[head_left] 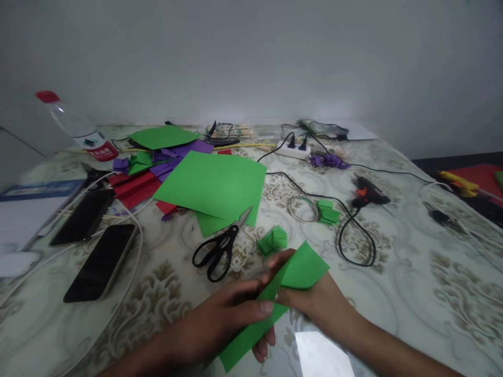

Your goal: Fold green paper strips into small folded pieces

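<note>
Between my two hands is a folded strip of green paper (251, 335), its upper end bent over into a wide flap. My left hand (228, 319) grips the strip's lower part, thumb on top and fingers underneath. My right hand (310, 298) pinches it near the bend, with some fingers hidden behind the paper. Just beyond lies a small folded green piece (273, 240). Black-handled scissors (223, 246) rest to the left, blades touching the large green sheets (220, 183). Another small green folded bundle (328, 212) sits farther right beside a loop of wire (302, 208).
A glue gun (369, 191) with a looped black cord lies right, and a white power strip (293, 150) stands behind. Two phones (101, 264) and white cables are at left. Red paper (137, 188), purple paper (181, 157) and a tilted bottle (82, 128) are at back left.
</note>
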Tool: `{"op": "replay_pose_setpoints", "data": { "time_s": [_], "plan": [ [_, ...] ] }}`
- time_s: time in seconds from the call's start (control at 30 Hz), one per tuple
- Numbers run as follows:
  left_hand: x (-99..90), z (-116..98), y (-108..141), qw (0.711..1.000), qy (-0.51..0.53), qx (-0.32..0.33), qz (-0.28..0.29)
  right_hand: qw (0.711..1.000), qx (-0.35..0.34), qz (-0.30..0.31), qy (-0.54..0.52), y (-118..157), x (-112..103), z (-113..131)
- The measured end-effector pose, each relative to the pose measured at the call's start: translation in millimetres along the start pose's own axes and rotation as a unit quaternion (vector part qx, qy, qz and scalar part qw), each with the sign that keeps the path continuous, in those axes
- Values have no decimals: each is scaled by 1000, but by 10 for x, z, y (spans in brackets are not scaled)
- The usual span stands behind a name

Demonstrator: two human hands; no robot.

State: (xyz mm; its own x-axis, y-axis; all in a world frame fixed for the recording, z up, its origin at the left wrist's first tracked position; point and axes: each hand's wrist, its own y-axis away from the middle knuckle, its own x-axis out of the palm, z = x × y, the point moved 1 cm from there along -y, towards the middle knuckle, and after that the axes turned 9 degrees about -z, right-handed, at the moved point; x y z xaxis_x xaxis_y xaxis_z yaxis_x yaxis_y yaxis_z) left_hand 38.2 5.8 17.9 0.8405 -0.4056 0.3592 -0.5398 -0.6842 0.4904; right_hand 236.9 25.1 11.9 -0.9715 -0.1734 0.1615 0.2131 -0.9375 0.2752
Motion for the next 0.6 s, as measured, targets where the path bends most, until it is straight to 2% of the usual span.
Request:
{"op": "replay_pose_setpoints", "data": {
  "time_s": [0.33, 0.6],
  "plan": [
    [31, -10, 45, 1000, -9, 9, -4, 1000, 11, 2, 9, 24, 7, 35],
    [22, -35, 73, 999, 25, -34, -27, 999, 41, 5, -14, 35, 9, 20]
  ]
}}
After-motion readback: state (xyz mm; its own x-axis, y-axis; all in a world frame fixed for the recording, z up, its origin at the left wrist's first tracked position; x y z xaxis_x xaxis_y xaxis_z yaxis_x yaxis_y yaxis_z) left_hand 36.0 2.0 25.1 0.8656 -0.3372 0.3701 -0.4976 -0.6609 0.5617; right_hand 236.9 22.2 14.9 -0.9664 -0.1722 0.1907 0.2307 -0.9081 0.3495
